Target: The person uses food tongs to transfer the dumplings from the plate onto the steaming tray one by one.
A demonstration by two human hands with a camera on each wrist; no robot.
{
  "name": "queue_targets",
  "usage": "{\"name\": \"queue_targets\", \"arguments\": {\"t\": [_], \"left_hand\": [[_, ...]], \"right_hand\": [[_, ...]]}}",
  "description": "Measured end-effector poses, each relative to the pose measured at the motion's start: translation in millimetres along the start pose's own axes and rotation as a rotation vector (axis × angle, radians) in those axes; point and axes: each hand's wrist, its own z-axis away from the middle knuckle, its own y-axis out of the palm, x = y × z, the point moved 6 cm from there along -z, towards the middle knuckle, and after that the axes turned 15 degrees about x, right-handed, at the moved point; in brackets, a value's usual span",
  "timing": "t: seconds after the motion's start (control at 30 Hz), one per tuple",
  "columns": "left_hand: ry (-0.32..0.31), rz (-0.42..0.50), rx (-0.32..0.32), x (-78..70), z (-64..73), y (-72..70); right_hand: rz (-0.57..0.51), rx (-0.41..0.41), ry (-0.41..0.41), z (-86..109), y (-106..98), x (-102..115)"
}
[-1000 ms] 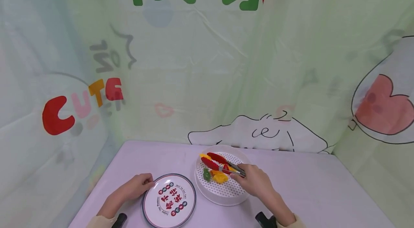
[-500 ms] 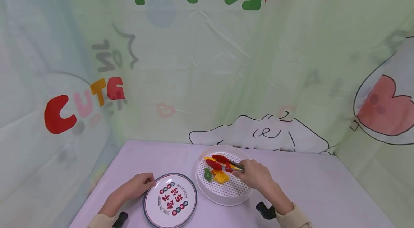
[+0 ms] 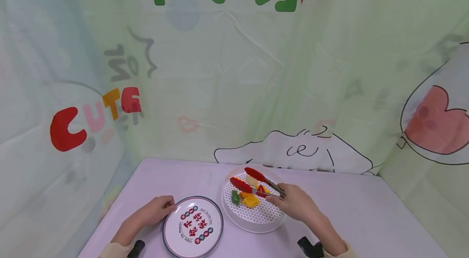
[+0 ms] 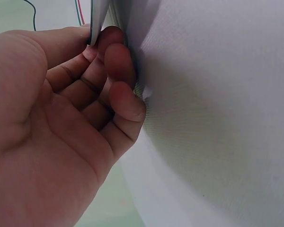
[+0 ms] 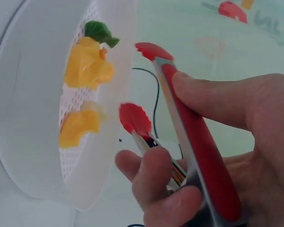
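My left hand (image 3: pixel 158 210) pinches the left rim of a white plate (image 3: pixel 193 220) with red print and a dark edge; thumb above, fingers curled beneath. In my right hand (image 3: pixel 297 204) are tongs (image 5: pixel 196 137) with red tips and red grips, their two arms spread apart. Those tips hang over a round white perforated basket (image 3: pixel 269 216), and nothing is seen between them in the right wrist view. Inside the basket lie a green piece (image 5: pixel 98 32), yellow pieces (image 5: pixel 85 66) and a pale piece (image 3: pixel 252 180), perhaps cut peppers; their exact kind is unclear.
Plate and basket stand side by side on a pale lilac table (image 3: pixel 348 209). A printed cloth backdrop (image 3: pixel 205 87) rises close behind the table's back edge and along both sides. Dark wrist devices (image 3: pixel 309 246) sit below the hands.
The tongs' arms drew closer together, then spread wider, and the right hand shifted slightly right. A pale piece now shows between the tips in the head view. The left hand stays at the plate.
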Motion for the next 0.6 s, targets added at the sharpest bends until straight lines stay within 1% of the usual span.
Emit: {"name": "queue_targets", "arguments": {"t": [0.13, 0.2, 0.27, 0.33, 0.37, 0.43, 0.5, 0.57, 0.6], "left_hand": [[0.0, 0.0, 0.0, 2.8, -1.7, -0.5], [-0.001, 0.001, 0.003, 2.7, -2.0, -1.2], [-0.004, 0.001, 0.005, 1.6, -1.6, -1.8], [-0.012, 0.0, 0.008, 0.3, -0.6, -2.1], [-0.012, 0.0, 0.01, 0.1, -0.4, -2.1], [-0.012, 0.002, 0.01, 0.4, -0.3, -2.1], [-0.015, 0.001, 0.011, 1.5, -0.6, -2.0], [-0.012, -0.002, 0.006, 2.5, -1.3, -2.3], [-0.012, -0.002, 0.004, 3.2, -1.6, -2.5]], "right_hand": [[-0.057, -0.027, -0.023, 13.9, 4.3, 6.0], [-0.094, -0.038, -0.042, 20.0, 10.6, 10.8], [-0.132, -0.032, -0.051, 26.0, 20.2, 16.0], [-0.184, 0.014, -0.063, 31.8, 34.2, 20.9], [-0.218, 0.054, -0.066, 34.4, 43.4, 23.0], [-0.277, 0.154, -0.068, 38.9, 64.6, 27.7], [-0.304, 0.248, -0.071, 42.0, 86.3, 31.8], [-0.273, 0.321, -0.077, 42.6, 105.2, 36.2], [-0.237, 0.339, -0.083, 41.4, 113.2, 37.9]]}}
